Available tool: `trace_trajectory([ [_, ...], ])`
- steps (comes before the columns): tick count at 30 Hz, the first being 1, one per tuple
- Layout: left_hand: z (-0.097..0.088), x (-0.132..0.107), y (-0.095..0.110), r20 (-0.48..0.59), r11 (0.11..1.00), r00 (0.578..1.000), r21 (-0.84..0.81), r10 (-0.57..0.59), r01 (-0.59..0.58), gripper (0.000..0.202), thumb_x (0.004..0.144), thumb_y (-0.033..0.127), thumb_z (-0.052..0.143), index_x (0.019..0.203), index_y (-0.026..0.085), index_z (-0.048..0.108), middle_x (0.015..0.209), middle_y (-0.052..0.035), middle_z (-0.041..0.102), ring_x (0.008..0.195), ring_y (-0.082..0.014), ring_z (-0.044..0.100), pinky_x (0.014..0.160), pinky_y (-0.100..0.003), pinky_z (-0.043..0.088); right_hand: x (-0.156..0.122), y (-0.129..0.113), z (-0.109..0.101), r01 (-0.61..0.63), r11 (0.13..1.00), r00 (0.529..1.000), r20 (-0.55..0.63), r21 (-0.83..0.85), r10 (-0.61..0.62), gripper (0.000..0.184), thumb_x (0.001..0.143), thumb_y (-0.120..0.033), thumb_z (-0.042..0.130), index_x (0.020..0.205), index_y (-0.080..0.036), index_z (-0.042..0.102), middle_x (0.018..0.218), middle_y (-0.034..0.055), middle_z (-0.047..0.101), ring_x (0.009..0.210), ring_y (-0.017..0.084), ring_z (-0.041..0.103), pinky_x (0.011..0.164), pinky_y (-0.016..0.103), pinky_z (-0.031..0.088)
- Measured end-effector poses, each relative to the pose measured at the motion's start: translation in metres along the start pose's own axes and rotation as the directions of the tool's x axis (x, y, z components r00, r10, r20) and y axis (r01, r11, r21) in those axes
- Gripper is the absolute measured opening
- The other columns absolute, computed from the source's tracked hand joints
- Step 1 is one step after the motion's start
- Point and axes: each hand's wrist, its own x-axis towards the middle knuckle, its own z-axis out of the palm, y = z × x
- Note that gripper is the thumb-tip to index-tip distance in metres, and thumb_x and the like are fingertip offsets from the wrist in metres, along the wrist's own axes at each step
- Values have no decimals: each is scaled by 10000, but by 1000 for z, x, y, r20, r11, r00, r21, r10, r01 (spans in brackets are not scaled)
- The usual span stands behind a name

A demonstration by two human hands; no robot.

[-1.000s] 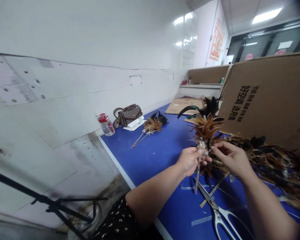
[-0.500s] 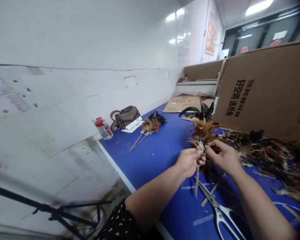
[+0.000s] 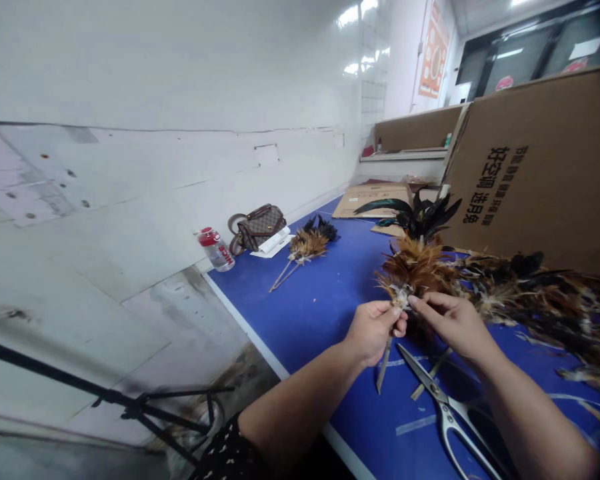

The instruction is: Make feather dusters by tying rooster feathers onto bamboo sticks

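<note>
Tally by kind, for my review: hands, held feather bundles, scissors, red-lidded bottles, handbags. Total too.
Left hand and right hand: 2
Held feather bundle: 1
Scissors: 1
Red-lidded bottle: 1
Handbag: 1
Total: 6

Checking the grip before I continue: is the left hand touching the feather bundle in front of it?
Touching. The head view shows the left hand pinching the feather bundle at its pale base, its stick showing below the grip.

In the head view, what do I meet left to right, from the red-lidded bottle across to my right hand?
Red-lidded bottle → handbag → lying feather bundle → left hand → pale base of the held feather bundle → right hand.
</note>
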Motion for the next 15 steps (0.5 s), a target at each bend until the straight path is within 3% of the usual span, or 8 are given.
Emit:
trace_trajectory([
  [5, -9, -10, 3, 90, 990, 990, -83, -107, 114, 519, 628, 428, 987, 805, 46, 683, 741, -44, 565, 605, -69, 462, 605, -273, 217, -4, 7, 1, 72, 996, 997, -2, -46, -72, 583, 866, -730, 737, 718, -166, 711, 633, 30, 571, 589, 133, 459, 530, 255, 368],
  [10, -17, -13, 6, 178, 973, 967, -107, -184, 205, 462, 696, 344, 962, 922, 37, 702, 829, -56, 569, 610, -49, 424, 613, -266, 217, -7, 3, 6, 88, 992, 996, -19, -90, -90, 584, 864, -753, 723, 772, -178, 765, 695, 49, 653, 621, 152, 535, 565, 269, 420],
  [13, -22, -12, 6, 130, 974, 977, -130, -168, 185, 448, 708, 331, 953, 927, 39, 693, 824, -49, 557, 619, -48, 421, 613, -255, 221, -2, 8, -1, 53, 992, 997, -57, -116, -60, 537, 918, -712, 674, 858, -188, 777, 768, 56, 705, 649, 169, 588, 598, 285, 455],
  [15, -25, -10, 5, 74, 979, 987, -138, -142, 151, 442, 700, 327, 955, 899, 44, 679, 840, -58, 566, 634, -53, 431, 610, -248, 224, 3, 21, -11, 75, 973, 987, -123, -217, -104, 447, 934, -623, 669, 931, -195, 795, 884, 76, 754, 758, 212, 668, 699, 320, 520],
])
